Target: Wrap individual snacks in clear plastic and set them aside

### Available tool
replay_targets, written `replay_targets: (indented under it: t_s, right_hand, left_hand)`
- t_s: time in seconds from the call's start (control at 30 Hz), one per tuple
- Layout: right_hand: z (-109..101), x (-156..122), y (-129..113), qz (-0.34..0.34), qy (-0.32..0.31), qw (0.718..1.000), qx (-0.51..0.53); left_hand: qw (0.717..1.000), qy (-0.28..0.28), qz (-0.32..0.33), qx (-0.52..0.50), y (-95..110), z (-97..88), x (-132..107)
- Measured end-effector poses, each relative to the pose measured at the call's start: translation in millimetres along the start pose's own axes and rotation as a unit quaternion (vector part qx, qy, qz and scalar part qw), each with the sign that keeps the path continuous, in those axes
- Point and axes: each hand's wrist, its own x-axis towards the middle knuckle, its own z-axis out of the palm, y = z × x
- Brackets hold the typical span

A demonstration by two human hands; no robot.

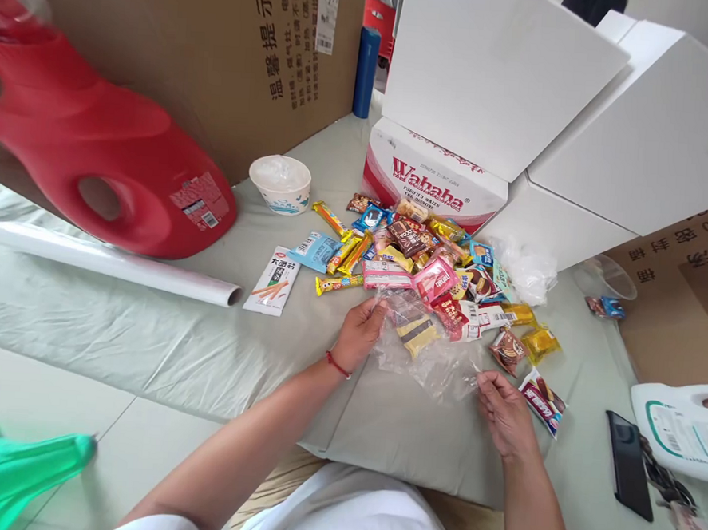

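A clear plastic bag (pixel 443 370) is stretched between my two hands, just in front of a heap of wrapped snacks (pixel 409 244). My left hand (pixel 359 329), with a red cord at the wrist, pinches its left edge. At the lower right, my right hand (pixel 504 410) pinches the other edge between thumb and fingers. Through the film shows a yellow and dark snack packet (pixel 418 334); whether it lies inside or under the bag I cannot tell. A purple and white packet (pixel 542 400) lies just right of my right hand.
Left of the heap are a white snack packet (pixel 273 282), a paper bowl (pixel 280 184), a white roll (pixel 114 264) and a big red jug (pixel 111 122). White boxes (pixel 498 74) stand behind. At right lie a phone (pixel 628 466), a white bottle (pixel 680 429) and a clear bowl (pixel 606 278).
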Motion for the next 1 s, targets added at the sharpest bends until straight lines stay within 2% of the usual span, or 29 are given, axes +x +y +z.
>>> replay_targets:
  t_s: [0.1,0.2,0.27,0.33,0.4,0.5,0.6,0.67,0.73,0.8,0.9,0.93,1.0]
  right_hand:
    - [-17,0,2,0.012,0.024,0.999,-0.019]
    - [-38,9,2,0.025,-0.007,0.992,-0.12]
    - [-46,16,-4,0.001,-0.019,0.975,-0.22]
    - [-43,22,-18,-0.063,0.009,0.957,-0.283]
    - [-25,26,-38,-0.145,0.023,0.947,-0.286]
    - [22,35,-68,-0.254,-0.066,0.929,-0.263]
    - [72,53,-84,-0.318,-0.149,0.902,-0.25]
    - [94,69,-86,-0.314,-0.21,0.896,-0.232]
    - [106,82,-84,-0.277,-0.281,0.891,-0.225]
    - [107,90,-82,-0.229,-0.337,0.884,-0.23]
    - [101,90,-81,-0.157,-0.371,0.889,-0.218]
    - [98,87,-81,-0.136,-0.369,0.896,-0.208]
    - [94,77,-81,-0.111,-0.342,0.914,-0.186]
  left_hand:
    - [1.0,0.0,0.006,0.019,3,0.7,-2]
    - [0.999,-0.005,0.012,0.036,5,1.4,-4]
    - [0.999,-0.014,0.013,0.047,6,1.6,-4]
    - [0.998,-0.025,0.01,0.053,5,1.5,-5]
    - [0.998,-0.032,0.006,0.052,4,1.2,-5]
    - [0.998,-0.046,0.007,0.042,2,0.2,-4]
    - [0.997,-0.067,0.014,0.03,0,-1.3,-3]
    - [0.997,-0.076,0.013,0.02,-1,-2.2,-3]
    - [0.997,-0.08,0.008,0.009,-3,-2.7,-3]
    - [0.996,-0.091,0.006,0.0,-4,-3.0,-1]
    - [0.995,-0.098,0.021,-0.005,-1,-4.2,2]
    - [0.996,-0.08,0.039,-0.001,2,-5.0,2]
    - [0.995,0.012,0.097,0.024,12,-6.5,-4]
